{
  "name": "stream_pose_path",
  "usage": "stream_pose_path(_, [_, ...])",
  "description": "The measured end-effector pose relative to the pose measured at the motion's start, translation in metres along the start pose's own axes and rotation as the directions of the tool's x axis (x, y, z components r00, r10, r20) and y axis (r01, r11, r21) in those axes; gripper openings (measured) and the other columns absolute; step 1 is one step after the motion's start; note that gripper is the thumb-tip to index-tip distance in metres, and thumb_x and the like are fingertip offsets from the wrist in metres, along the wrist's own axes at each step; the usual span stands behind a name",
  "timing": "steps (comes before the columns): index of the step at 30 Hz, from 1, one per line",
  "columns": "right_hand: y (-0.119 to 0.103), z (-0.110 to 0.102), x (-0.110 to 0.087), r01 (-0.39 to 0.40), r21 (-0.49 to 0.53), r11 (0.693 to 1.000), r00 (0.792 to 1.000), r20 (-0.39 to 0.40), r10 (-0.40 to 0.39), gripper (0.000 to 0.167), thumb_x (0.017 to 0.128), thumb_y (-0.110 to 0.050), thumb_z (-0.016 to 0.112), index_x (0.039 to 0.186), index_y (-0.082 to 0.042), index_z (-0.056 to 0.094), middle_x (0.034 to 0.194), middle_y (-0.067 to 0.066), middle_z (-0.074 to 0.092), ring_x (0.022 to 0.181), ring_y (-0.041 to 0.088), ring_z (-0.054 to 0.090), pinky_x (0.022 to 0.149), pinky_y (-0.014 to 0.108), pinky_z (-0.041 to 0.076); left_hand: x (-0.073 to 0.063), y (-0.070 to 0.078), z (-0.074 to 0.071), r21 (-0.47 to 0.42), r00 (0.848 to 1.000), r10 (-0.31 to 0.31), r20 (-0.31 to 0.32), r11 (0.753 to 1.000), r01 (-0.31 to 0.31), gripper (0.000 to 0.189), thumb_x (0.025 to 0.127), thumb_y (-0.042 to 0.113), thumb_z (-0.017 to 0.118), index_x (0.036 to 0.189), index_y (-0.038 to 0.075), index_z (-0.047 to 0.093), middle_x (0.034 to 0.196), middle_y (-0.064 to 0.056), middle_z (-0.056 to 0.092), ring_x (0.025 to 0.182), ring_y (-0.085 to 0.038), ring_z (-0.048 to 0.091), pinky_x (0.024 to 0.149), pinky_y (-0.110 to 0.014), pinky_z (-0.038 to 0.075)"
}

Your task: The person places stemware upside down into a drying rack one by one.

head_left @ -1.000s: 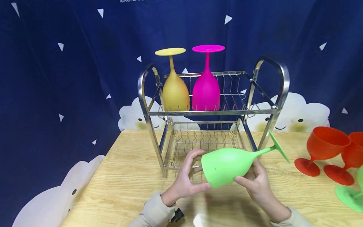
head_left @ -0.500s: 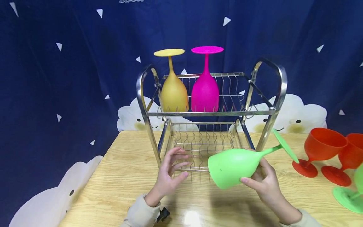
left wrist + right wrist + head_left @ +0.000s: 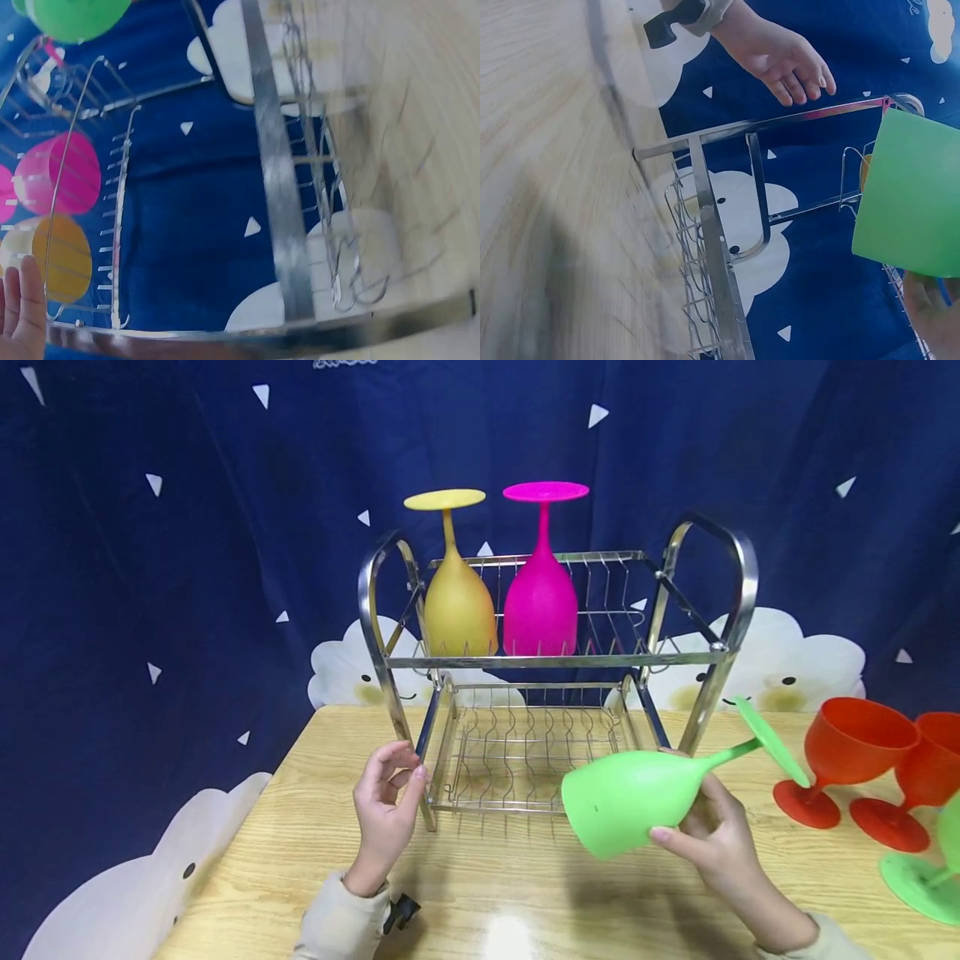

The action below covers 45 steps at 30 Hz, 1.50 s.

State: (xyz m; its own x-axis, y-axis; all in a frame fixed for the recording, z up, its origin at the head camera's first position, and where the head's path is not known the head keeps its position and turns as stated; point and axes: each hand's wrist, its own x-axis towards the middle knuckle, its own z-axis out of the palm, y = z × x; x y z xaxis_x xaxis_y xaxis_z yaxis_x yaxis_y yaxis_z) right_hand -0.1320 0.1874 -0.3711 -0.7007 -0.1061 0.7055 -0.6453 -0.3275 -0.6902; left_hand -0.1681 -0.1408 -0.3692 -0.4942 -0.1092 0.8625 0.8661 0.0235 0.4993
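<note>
My right hand (image 3: 712, 839) grips a green plastic goblet (image 3: 630, 800) by its bowl, thumb on the near side and the other fingers mostly hidden behind. The goblet is tilted on its side, mouth toward the left and foot up to the right, in front of the rack's lower tier. My left hand (image 3: 386, 802) is in the air by the rack's front left leg, fingers loosely bent with nothing in them. The right wrist view shows the green bowl (image 3: 911, 195) close up and the left hand (image 3: 784, 64) beyond the rack.
A two-tier metal dish rack (image 3: 555, 660) stands on the wooden table (image 3: 300, 860). Upside down on its upper tier are a yellow goblet (image 3: 459, 602) and a magenta goblet (image 3: 542, 602). To the right stand two red goblets (image 3: 858, 743) and another green goblet (image 3: 922, 889).
My left hand has let go of the green goblet's mouth end and moved left. The right hand has carried the goblet slightly to the right.
</note>
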Motion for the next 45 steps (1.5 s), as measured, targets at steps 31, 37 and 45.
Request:
stream_pose_path(31, [-0.053, -0.010, 0.036, 0.073, -0.048, 0.996, 0.994, 0.081, -0.069, 0.077, 0.053, 0.033, 0.053, 0.127, 0.016, 0.039, 0.121, 0.015, 0.054, 0.104, 0.020, 0.054, 0.084, 0.022, 0.047, 0.012, 0.006, -0.005, 0.359, 0.953, -0.282, -0.113, 0.883, 0.304, 0.015, 0.084, -0.010, 0.054, 0.099, -0.016, 0.053, 0.079, -0.024, 0.058, 0.075, -0.008, 0.055, 0.060, -0.013, 0.046])
stream_pose_path(37, [-0.068, -0.008, 0.051, 0.064, -0.089, 0.994, 0.994, 0.094, -0.056, 0.075, 0.055, 0.034, 0.054, 0.127, 0.016, 0.039, 0.126, 0.016, 0.051, 0.107, 0.022, 0.052, 0.085, 0.022, 0.047, 0.013, 0.004, -0.005, 0.359, 0.958, -0.268, -0.104, 0.888, 0.287, 0.014, 0.084, -0.012, 0.053, 0.097, -0.017, 0.052, 0.078, -0.023, 0.056, 0.074, -0.013, 0.055, 0.059, -0.012, 0.046])
stream_pose_path(45, [-0.085, -0.005, 0.072, 0.138, -0.080, 0.987, 0.984, 0.128, -0.127, 0.071, 0.058, 0.029, 0.058, 0.125, 0.020, 0.037, 0.124, 0.020, 0.051, 0.104, 0.025, 0.054, 0.085, 0.024, 0.047, 0.013, 0.004, -0.005, 0.364, 0.956, -0.272, -0.112, 0.884, 0.294, 0.014, 0.084, -0.012, 0.054, 0.097, -0.016, 0.053, 0.077, -0.025, 0.057, 0.073, -0.010, 0.055, 0.056, -0.013, 0.047])
